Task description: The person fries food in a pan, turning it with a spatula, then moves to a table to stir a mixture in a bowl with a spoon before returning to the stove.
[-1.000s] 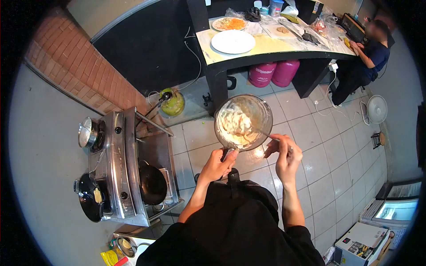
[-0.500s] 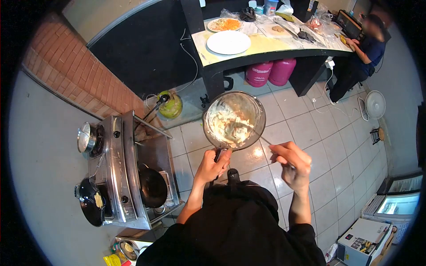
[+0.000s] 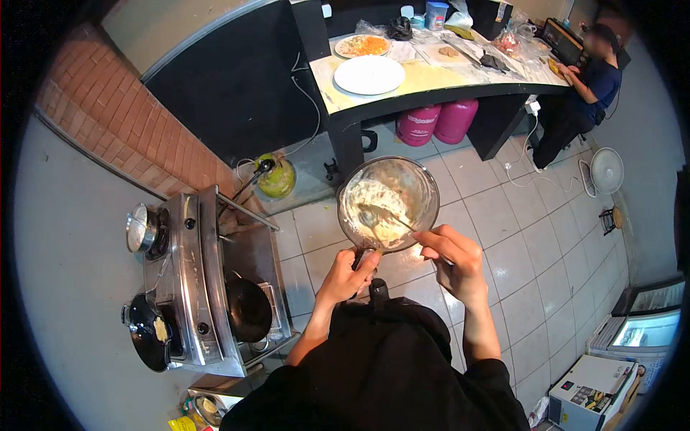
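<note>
My left hand is wrapped round the dark handle of a saucepan, holding it up in front of my body above the floor. Inside lies a pale, creamy, lumpy mixture, thicker toward the left side. The fingers of my right hand pinch the thin handle of a spoon, which slants down to the left. Its bowl end is sunk in the mixture and partly covered by it.
A stove at left bears a small pot and a black wok. Ahead, a counter holds a white plate and a plate of chopped food. Another person stands at the far right end.
The pan has shifted slightly right and toward me. My right hand has moved left, closer to the pan, and the spoon has swept left through the mixture, which is pushed about.
</note>
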`<control>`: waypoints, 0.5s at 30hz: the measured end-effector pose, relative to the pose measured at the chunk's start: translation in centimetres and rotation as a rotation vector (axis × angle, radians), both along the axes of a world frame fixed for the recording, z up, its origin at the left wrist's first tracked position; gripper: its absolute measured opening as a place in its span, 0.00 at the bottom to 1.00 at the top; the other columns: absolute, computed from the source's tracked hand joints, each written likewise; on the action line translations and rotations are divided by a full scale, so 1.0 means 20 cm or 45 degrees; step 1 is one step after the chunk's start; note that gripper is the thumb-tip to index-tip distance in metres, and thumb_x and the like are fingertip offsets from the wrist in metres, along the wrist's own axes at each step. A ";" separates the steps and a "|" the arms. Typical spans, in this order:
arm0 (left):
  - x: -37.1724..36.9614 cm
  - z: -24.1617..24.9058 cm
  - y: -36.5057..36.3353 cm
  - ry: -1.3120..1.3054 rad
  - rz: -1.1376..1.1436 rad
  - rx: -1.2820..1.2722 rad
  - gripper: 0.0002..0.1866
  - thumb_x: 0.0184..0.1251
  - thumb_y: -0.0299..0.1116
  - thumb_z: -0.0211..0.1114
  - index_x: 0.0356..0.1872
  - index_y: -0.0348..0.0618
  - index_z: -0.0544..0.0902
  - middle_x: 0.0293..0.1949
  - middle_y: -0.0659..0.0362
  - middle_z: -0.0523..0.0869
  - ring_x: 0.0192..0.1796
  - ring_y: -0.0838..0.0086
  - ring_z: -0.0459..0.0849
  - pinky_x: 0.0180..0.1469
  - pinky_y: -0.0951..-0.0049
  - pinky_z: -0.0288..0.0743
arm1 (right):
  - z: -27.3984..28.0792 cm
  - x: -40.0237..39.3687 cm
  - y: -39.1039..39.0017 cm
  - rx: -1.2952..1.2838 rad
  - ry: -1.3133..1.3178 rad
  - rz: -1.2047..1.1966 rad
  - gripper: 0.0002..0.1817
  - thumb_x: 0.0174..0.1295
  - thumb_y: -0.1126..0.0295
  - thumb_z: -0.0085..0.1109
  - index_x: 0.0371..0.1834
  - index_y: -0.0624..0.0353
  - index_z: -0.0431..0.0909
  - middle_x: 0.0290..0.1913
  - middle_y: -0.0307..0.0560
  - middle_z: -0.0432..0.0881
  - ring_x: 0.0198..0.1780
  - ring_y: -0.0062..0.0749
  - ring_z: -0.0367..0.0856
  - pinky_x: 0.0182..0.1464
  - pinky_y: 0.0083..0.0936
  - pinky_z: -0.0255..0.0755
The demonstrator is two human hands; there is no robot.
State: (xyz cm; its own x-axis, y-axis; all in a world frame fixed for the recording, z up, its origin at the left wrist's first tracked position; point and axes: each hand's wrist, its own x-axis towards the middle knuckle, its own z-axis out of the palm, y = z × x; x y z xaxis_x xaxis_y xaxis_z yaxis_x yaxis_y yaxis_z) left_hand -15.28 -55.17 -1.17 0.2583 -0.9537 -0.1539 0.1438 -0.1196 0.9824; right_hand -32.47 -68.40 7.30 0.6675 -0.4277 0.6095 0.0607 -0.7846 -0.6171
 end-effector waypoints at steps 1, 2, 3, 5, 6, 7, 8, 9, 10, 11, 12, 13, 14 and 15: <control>0.00 0.00 0.00 0.025 0.002 0.017 0.22 0.70 0.46 0.60 0.23 0.40 0.71 0.16 0.65 0.71 0.15 0.85 0.68 0.16 0.80 0.59 | 0.02 -0.01 0.00 -0.003 -0.002 -0.004 0.16 0.48 0.82 0.67 0.42 0.65 0.80 0.28 0.47 0.75 0.27 0.38 0.76 0.28 0.30 0.69; -0.01 0.00 -0.01 0.023 -0.004 0.014 0.22 0.70 0.46 0.60 0.23 0.40 0.71 0.16 0.65 0.71 0.15 0.85 0.68 0.16 0.80 0.59 | 0.03 -0.02 -0.01 -0.025 -0.032 -0.042 0.16 0.47 0.82 0.67 0.42 0.66 0.79 0.28 0.47 0.76 0.27 0.38 0.76 0.28 0.29 0.69; -0.01 0.01 -0.02 0.019 -0.007 0.004 0.22 0.70 0.46 0.59 0.23 0.40 0.71 0.15 0.65 0.71 0.14 0.85 0.68 0.16 0.80 0.59 | 0.05 -0.03 -0.02 -0.048 -0.063 -0.081 0.16 0.47 0.82 0.67 0.42 0.66 0.79 0.29 0.48 0.77 0.27 0.39 0.77 0.28 0.29 0.70; -0.02 0.01 -0.03 0.015 -0.017 -0.005 0.22 0.70 0.46 0.59 0.23 0.39 0.71 0.15 0.65 0.71 0.14 0.85 0.68 0.16 0.80 0.59 | 0.05 -0.06 -0.05 -0.104 -0.100 -0.124 0.16 0.46 0.82 0.67 0.41 0.67 0.79 0.29 0.48 0.77 0.27 0.39 0.77 0.28 0.28 0.71; -0.03 0.01 -0.04 0.004 -0.029 -0.014 0.20 0.71 0.44 0.58 0.24 0.39 0.71 0.16 0.64 0.71 0.14 0.84 0.67 0.15 0.80 0.58 | 0.05 -0.07 -0.06 -0.145 -0.092 -0.183 0.16 0.45 0.84 0.67 0.40 0.66 0.79 0.29 0.48 0.77 0.26 0.39 0.77 0.27 0.28 0.70; -0.04 0.01 -0.05 -0.008 -0.038 -0.024 0.19 0.72 0.42 0.57 0.24 0.38 0.71 0.17 0.64 0.71 0.14 0.84 0.67 0.14 0.79 0.58 | 0.05 -0.08 -0.07 -0.187 -0.085 -0.241 0.16 0.45 0.85 0.66 0.40 0.66 0.79 0.28 0.48 0.77 0.26 0.39 0.76 0.27 0.28 0.70; -0.04 0.01 -0.04 -0.007 -0.037 -0.028 0.19 0.72 0.42 0.57 0.24 0.38 0.71 0.17 0.64 0.71 0.14 0.84 0.67 0.14 0.79 0.58 | 0.04 -0.09 -0.08 -0.191 -0.085 -0.240 0.16 0.45 0.85 0.66 0.40 0.66 0.79 0.28 0.48 0.77 0.26 0.39 0.76 0.27 0.28 0.70; -0.05 0.00 -0.04 -0.015 -0.029 -0.034 0.19 0.72 0.42 0.57 0.25 0.38 0.72 0.16 0.64 0.72 0.14 0.84 0.67 0.14 0.80 0.58 | 0.02 -0.11 -0.09 -0.157 -0.042 -0.257 0.15 0.46 0.86 0.65 0.39 0.66 0.79 0.28 0.48 0.77 0.25 0.39 0.76 0.26 0.28 0.69; -0.05 -0.01 -0.04 -0.024 -0.019 -0.039 0.19 0.72 0.43 0.58 0.25 0.38 0.72 0.16 0.63 0.72 0.14 0.84 0.67 0.14 0.80 0.59 | 0.00 -0.12 -0.10 -0.122 0.000 -0.272 0.14 0.46 0.87 0.64 0.38 0.66 0.79 0.27 0.48 0.77 0.24 0.39 0.75 0.25 0.28 0.69; -0.06 -0.02 -0.03 -0.024 -0.013 -0.033 0.19 0.72 0.43 0.58 0.25 0.38 0.72 0.16 0.63 0.72 0.14 0.84 0.67 0.14 0.80 0.59 | -0.02 -0.13 -0.10 -0.117 0.000 -0.266 0.14 0.46 0.87 0.64 0.38 0.66 0.79 0.27 0.48 0.77 0.24 0.39 0.75 0.25 0.28 0.69; -0.06 -0.02 -0.03 -0.032 -0.011 -0.001 0.19 0.72 0.43 0.58 0.25 0.38 0.72 0.16 0.63 0.72 0.14 0.84 0.67 0.14 0.80 0.59 | -0.03 -0.13 -0.10 -0.020 0.017 -0.281 0.11 0.49 0.86 0.62 0.38 0.66 0.79 0.26 0.48 0.76 0.22 0.36 0.74 0.24 0.27 0.68; -0.06 -0.02 -0.03 -0.040 -0.013 0.029 0.19 0.72 0.43 0.58 0.25 0.37 0.72 0.16 0.63 0.72 0.14 0.84 0.68 0.14 0.80 0.60 | -0.04 -0.13 -0.10 0.074 0.033 -0.298 0.09 0.52 0.86 0.60 0.37 0.67 0.79 0.24 0.48 0.76 0.21 0.34 0.74 0.23 0.26 0.67; -0.06 -0.02 -0.03 -0.041 -0.010 0.030 0.19 0.72 0.43 0.58 0.25 0.37 0.72 0.16 0.63 0.72 0.14 0.84 0.68 0.14 0.80 0.60 | -0.06 -0.13 -0.09 0.075 0.032 -0.295 0.09 0.52 0.86 0.60 0.37 0.67 0.79 0.24 0.48 0.76 0.21 0.34 0.74 0.23 0.26 0.67; -0.06 -0.02 -0.04 -0.034 -0.015 0.049 0.20 0.72 0.43 0.58 0.25 0.37 0.72 0.16 0.63 0.72 0.14 0.84 0.68 0.14 0.80 0.60 | -0.08 -0.11 -0.09 0.173 0.009 -0.302 0.05 0.58 0.84 0.57 0.37 0.67 0.78 0.23 0.47 0.76 0.20 0.31 0.74 0.22 0.24 0.67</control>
